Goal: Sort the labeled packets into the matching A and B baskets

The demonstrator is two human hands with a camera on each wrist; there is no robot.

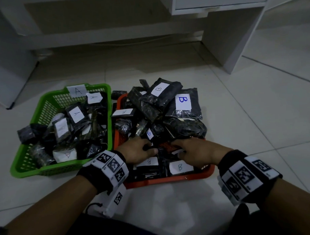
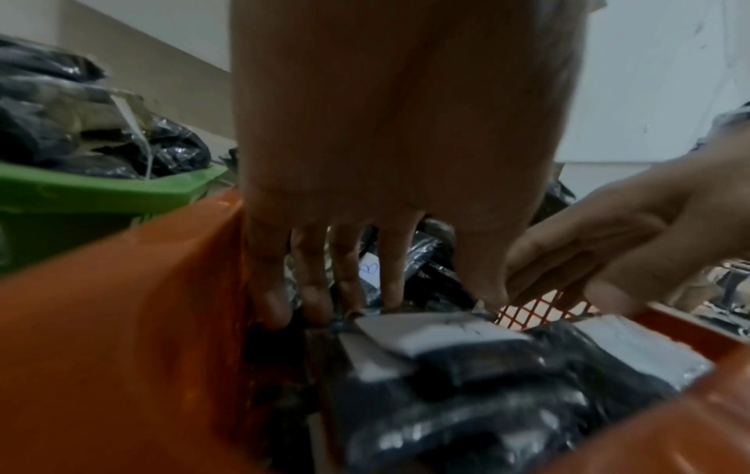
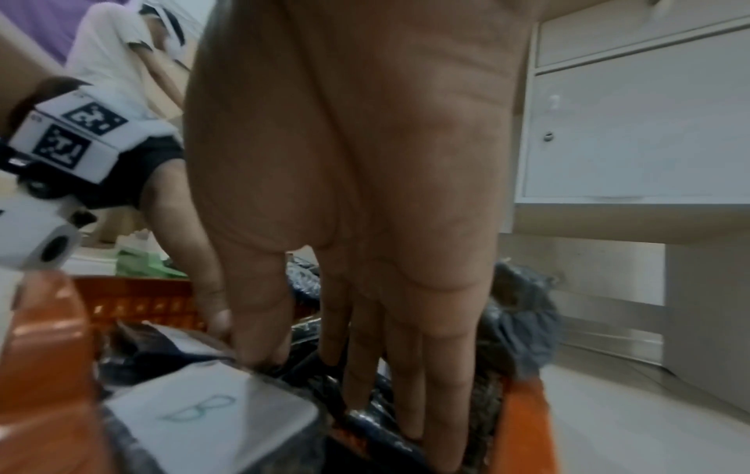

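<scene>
A green basket (image 1: pixel 25 169) tagged A (image 1: pixel 78 90) holds several black packets with A labels. To its right, the orange basket (image 1: pixel 171 178) is heaped with black packets, most marked B (image 1: pixel 182 100); one label there reads A (image 1: pixel 123 112). Both hands reach into the orange basket's front. My left hand (image 1: pixel 139 150) (image 2: pixel 438 298) has its fingertips and thumb on the far edge of a white-labelled packet (image 2: pixel 426 333). My right hand (image 1: pixel 184 151) (image 3: pixel 308 362) digs in beside it, thumb and fingers round a black packet (image 3: pixel 365 417). A B packet (image 3: pixel 203 413) lies in front.
White furniture (image 1: pixel 236 42) with a drawer stands behind the baskets on the tiled floor (image 1: pixel 257 113). A black packet (image 1: pixel 27 134) hangs over the green basket's left rim. Bare orange mesh (image 1: pixel 168 145) shows between the hands. Another person (image 3: pixel 122 48) appears in the right wrist view.
</scene>
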